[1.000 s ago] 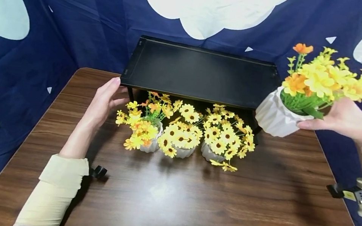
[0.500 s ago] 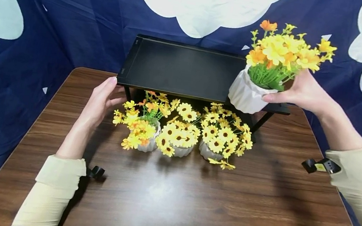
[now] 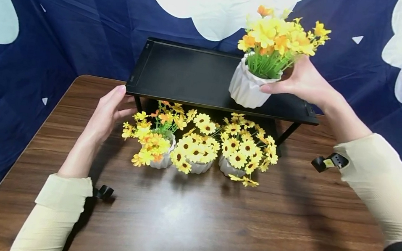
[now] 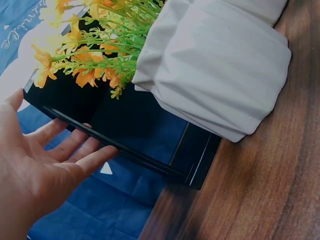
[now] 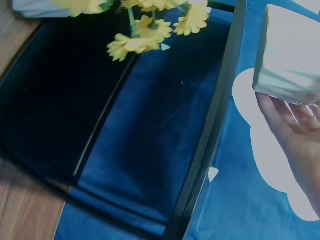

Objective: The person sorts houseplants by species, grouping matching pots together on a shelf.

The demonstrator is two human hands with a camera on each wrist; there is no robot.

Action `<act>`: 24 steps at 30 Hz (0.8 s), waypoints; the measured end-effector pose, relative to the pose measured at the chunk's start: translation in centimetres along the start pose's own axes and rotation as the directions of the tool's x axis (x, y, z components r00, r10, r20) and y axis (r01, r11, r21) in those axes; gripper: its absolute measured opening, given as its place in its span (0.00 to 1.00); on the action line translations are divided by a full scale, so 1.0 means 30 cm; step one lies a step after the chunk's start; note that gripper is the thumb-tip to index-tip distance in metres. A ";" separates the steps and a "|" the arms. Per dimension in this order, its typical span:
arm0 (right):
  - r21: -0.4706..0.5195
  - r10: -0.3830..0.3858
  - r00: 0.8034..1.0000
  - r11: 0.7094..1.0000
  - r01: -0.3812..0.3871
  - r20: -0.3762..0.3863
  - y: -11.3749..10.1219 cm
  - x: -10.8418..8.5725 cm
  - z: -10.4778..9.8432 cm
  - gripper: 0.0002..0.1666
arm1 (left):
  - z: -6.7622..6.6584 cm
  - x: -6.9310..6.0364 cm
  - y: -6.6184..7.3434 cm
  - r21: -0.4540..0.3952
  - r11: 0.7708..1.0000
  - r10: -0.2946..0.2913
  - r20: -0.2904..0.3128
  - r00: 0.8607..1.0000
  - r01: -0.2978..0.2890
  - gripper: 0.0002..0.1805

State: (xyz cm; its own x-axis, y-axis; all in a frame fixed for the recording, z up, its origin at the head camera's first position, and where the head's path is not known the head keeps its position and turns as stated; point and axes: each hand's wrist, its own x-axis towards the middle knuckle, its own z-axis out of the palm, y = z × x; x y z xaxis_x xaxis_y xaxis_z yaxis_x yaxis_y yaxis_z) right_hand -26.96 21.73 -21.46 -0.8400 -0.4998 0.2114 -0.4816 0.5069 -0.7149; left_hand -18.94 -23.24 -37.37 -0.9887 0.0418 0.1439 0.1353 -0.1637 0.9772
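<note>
My right hand (image 3: 302, 81) grips a white ridged flower pot (image 3: 250, 85) by its right side. Yellow and orange artificial flowers (image 3: 279, 38) rise from it. In the head view this pot overlaps the right half of a black shelf (image 3: 188, 75); the right wrist view shows its white side (image 5: 290, 55) above the shelf's edge. My left hand (image 3: 105, 108) touches the shelf's front left corner, thumb at the top board and fingers extended along the leg (image 4: 145, 162). Beside it stands a pot with yellow-orange flowers (image 3: 152, 144).
Two pots of yellow daisy-like flowers, one in the middle (image 3: 198, 148) and one to its right (image 3: 245, 148), stand at the shelf's front, partly under it. Brown wooden table (image 3: 241, 228) extends toward me. A dark blue patterned cloth (image 3: 56, 34) hangs behind.
My right hand has carried the held pot leftward, from beyond the shelf's right end to over its right half. My left hand stays at the shelf's corner.
</note>
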 end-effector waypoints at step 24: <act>0.086 -0.033 0.993 0.996 0.023 0.116 -0.080 0.216 0.135 0.41 | -0.011 -0.012 0.019 -0.050 0.999 0.003 0.027 1.000 -0.002 0.18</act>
State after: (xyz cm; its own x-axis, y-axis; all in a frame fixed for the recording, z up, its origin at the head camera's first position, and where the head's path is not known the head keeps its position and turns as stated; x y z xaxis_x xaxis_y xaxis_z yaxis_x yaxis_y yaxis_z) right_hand -30.22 14.43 -21.08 -0.7891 -0.5941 0.1558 -0.4770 0.4330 -0.7648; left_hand -18.52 -23.68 -36.93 -0.9862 0.0674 0.1511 0.1338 -0.2125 0.9680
